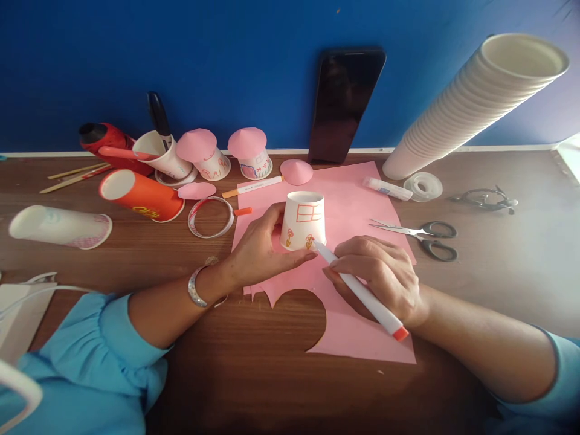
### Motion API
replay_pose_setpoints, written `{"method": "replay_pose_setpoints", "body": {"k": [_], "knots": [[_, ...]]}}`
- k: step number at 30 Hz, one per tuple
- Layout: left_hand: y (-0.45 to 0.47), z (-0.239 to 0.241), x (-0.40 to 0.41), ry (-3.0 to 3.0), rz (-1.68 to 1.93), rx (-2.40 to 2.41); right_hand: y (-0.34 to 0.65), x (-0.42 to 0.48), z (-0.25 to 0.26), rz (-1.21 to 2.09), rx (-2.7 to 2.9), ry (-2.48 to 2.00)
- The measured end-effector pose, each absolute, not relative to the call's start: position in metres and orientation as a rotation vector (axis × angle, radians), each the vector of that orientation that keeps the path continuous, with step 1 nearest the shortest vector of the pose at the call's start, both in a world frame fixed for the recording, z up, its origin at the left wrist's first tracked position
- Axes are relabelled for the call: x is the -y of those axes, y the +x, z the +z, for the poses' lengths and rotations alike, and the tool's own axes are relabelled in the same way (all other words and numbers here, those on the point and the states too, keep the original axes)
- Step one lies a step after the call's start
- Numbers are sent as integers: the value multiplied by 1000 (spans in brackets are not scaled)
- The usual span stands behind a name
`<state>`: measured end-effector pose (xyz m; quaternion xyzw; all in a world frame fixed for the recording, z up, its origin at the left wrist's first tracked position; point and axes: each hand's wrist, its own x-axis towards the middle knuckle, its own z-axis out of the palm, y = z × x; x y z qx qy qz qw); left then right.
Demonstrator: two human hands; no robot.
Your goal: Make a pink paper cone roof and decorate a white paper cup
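My left hand (265, 248) is closed round the left side and base of a small white paper cup (304, 211), which stands upside down on pink paper (344, 199). A red window outline and small orange and red flowers are drawn on the cup. In my right hand (380, 272) is a white marker (362, 293) with a red end, its tip touching the cup near the lower right flower. Part of the pink sheet, with curved cut-outs, lies under both hands.
Scissors (426, 232), a glue stick (387, 188) and clear tape (423, 186) lie right. A tall cup stack (475, 103) and a phone (347, 106) lean on the blue wall. Pink-roofed cups (212, 163), an orange marker (254, 186), a tape roll (211, 217) and an orange cup (142, 194) are left.
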<state>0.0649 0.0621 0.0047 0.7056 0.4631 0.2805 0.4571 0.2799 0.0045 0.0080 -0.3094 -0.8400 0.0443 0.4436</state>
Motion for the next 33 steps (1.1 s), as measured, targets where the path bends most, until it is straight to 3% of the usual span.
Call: {"method": "replay_pose_setpoints", "body": {"k": [33], "knots": [[64,6,-62,1730,666,-1135,280,-2,11,155,2071,-724]]}}
